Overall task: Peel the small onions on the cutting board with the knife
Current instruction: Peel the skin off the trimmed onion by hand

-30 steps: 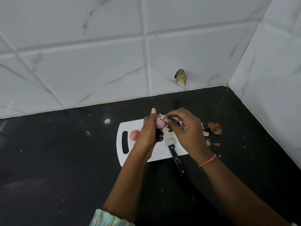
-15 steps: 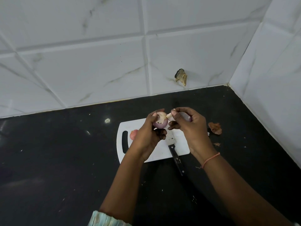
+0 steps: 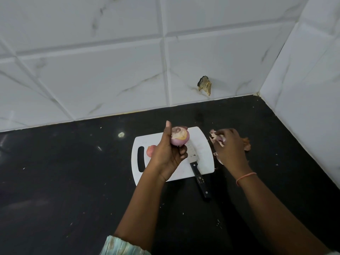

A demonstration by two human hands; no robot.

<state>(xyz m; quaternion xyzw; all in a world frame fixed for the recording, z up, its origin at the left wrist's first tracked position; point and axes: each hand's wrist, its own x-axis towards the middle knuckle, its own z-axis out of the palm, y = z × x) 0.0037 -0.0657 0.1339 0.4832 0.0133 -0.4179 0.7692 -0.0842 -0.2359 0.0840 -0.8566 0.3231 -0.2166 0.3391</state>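
My left hand (image 3: pixel 166 153) grips a small pale purple onion (image 3: pixel 180 136) and holds it up above the white cutting board (image 3: pixel 202 142). To the right of the board, my right hand (image 3: pixel 230 148) pinches a piece of torn onion skin (image 3: pixel 218 138) over the counter. A second, reddish onion (image 3: pixel 150 150) lies on the board near its handle slot, partly hidden behind my left hand. The knife (image 3: pixel 197 168) lies on the board with its black handle sticking out over the near edge; neither hand touches it.
Loose onion peels (image 3: pixel 247 144) lie on the black counter (image 3: pixel 73 181) right of the board, partly behind my right hand. White tiled walls close the back and the right side. A brown scrap (image 3: pixel 204 85) sticks to the back wall.
My right hand has pulled a piece of skin off the onion and moved right, away from the board. My left hand keeps the onion raised, with more bare surface showing.
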